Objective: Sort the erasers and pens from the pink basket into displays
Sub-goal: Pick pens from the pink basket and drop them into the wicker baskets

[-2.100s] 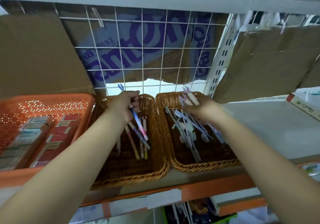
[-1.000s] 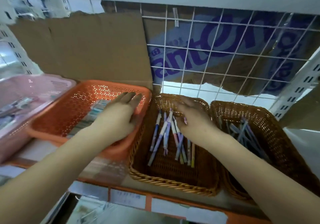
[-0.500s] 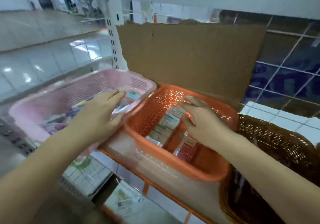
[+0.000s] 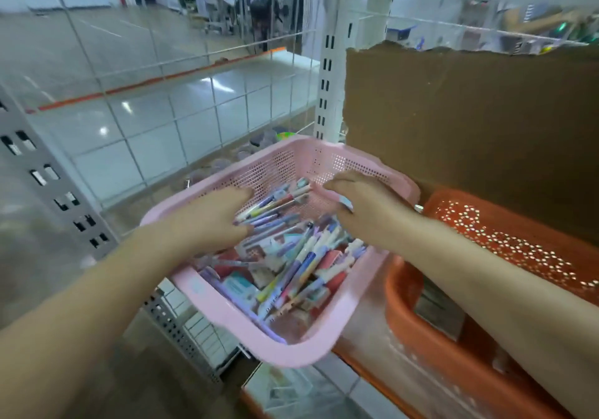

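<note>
over the pink basket (image 4: 293, 352), left hand (image 4: 209, 219) is resting straight-fingered on pens (image 4: 275, 206); right hand (image 4: 361, 206) is curling downward, grip unclear

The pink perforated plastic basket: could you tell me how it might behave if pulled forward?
Probably heavy: the pink perforated plastic basket is piled with pastel pens and boxed erasers. Its near corner seems to overhang the orange-edged shelf, so it may tip. Thin walls could flex.
</note>
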